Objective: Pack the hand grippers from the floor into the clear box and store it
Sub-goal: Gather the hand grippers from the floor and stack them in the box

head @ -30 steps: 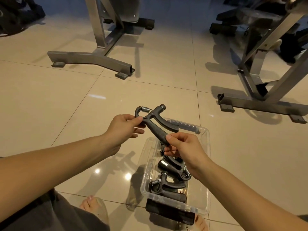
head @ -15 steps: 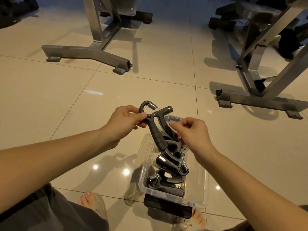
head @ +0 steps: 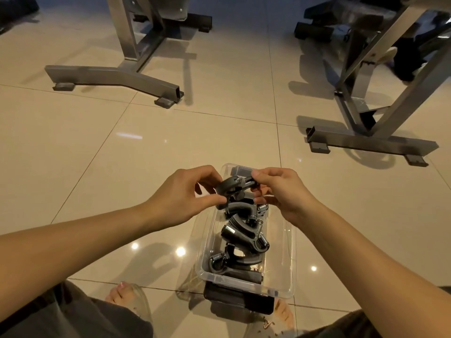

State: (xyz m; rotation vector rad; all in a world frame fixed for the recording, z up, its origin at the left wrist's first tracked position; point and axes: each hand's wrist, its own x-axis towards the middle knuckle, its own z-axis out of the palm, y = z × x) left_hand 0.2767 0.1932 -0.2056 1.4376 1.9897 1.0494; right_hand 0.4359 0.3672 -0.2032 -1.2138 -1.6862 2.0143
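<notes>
We hold a dark hand gripper [head: 233, 189] just above the far end of the clear box [head: 291, 252], which sits on the tiled floor [head: 122, 167]. Our left hand [head: 185, 193] and right hand [head: 284, 191] each pinch one side with curled fingers. The packed grippers [head: 244, 237] lie beneath. We should lower it flat, nesting it against them below the rim.

1. A glossy beige tiled floor [head: 73, 154] is reflecting small round lights just below the left hand [head: 180, 198].
2. A grey metal frame [head: 117, 74] is standing on black pads, well beyond the left hand.
3. A second metal frame [head: 371, 142] is standing well beyond the right hand [head: 285, 193], off to its right.
4. A clear slipper [head: 140, 304] is covering a foot, below the left hand.
</notes>
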